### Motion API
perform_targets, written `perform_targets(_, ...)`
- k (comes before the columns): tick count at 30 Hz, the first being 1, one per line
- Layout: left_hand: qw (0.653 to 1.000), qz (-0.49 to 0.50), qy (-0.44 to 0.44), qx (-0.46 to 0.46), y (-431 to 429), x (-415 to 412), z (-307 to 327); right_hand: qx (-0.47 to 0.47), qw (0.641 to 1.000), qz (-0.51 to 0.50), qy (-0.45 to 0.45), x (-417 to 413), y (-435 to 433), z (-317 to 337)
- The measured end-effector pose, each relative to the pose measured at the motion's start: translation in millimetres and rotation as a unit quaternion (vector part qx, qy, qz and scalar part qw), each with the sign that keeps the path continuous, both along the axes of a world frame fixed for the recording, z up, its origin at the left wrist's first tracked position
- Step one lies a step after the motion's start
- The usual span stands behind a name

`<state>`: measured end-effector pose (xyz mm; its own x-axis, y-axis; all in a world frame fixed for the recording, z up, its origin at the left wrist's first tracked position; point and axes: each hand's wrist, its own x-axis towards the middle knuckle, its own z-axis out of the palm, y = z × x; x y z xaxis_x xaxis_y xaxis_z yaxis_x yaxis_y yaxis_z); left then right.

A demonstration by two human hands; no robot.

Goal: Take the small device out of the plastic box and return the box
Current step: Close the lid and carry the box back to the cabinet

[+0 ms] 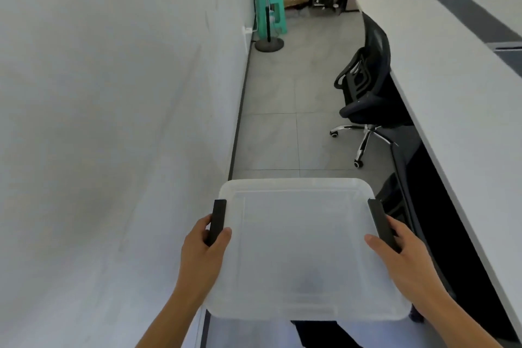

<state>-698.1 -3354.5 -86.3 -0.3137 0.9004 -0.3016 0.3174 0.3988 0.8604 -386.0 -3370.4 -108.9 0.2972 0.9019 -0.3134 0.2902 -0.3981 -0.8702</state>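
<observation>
While both hands carry it, the plastic box [305, 251] sits squarely between them, lid on, held out in front of the body and clear of any surface — floor tiles show beyond its far edge.

Left side: white wall [113, 121] runs along the walkway. Left hand [202, 248] wrapped around the left black latch [217, 220], thumb lying over the lid edge, fingers curled under and out of sight.

Centre: box lid is translucent, roughly square with rounded corners, so no clear long axis; its two latched sides face the hands, its plain sides point toward and away from the body. A dim dark blur shows through the lid near the body side — cannot tell whether that is the small device or something below the box.

Right side: right hand [404, 257] closed on the right black latch [382, 226], thumb on the lid. Neither hand is nearer; the grip is symmetric, box level.

Further right: an office chair [364, 93] tucked beside a long white desk [452, 93], well ahead of the box. My reading — the box is in transit, and the desk is the nearest set-down surface, lying to the right of the hands.
</observation>
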Motion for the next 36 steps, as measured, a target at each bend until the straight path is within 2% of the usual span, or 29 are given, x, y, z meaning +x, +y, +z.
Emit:
perform_targets(7,1.0,-0.017,-0.003,-0.003,197,20,-7,-0.005,0.999,-0.028,-0.015,17,185,-6)
perform_targets(13,1.0,0.015,-0.003,0.017,348,14,13,0.017,0.999,0.022,-0.047,12,359,20)
perform_targets(19,0.999,0.033,-0.029,0.021,502,-1,-2,0.013,0.998,0.031,-0.053,-4,520,14)
perform_targets(23,0.999,0.009,-0.038,0.023,627,-7,-8,0.011,0.999,-0.007,-0.052,-11,626,7)
perform_targets(27,0.998,-0.019,-0.041,0.034,746,-4,12,0.02,0.998,-0.05,-0.045,-13,722,25)
perform_targets(31,0.996,-0.068,-0.046,0.036,856,19,25,0.03,0.994,-0.101,-0.034,7,806,39)
perform_targets(36,0.993,-0.103,-0.047,0.038,989,59,17,0.029,0.99,-0.133,-0.029,40,917,25)
